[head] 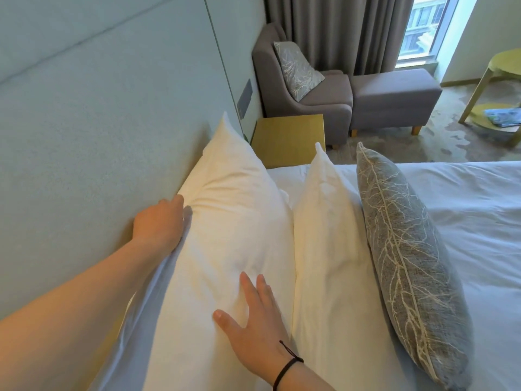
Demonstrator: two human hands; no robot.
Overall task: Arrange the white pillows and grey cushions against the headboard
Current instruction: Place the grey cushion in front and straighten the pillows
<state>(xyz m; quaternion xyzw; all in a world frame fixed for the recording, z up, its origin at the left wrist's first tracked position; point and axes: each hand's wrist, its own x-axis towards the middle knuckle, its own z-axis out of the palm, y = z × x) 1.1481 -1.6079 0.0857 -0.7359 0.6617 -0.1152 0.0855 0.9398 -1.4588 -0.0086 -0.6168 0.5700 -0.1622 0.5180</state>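
My left hand tucks behind the back pillow at nine o'clock, fingers hidden so I cannot tell their shape, while my right hand presses flat, fingers spread, against its front by the headboard.

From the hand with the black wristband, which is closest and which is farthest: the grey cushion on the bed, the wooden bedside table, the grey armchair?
Measured from the right hand:
1. Grey cushion, on the bed to its right.
2. Wooden bedside table, past the pillows.
3. Grey armchair, by the curtain.
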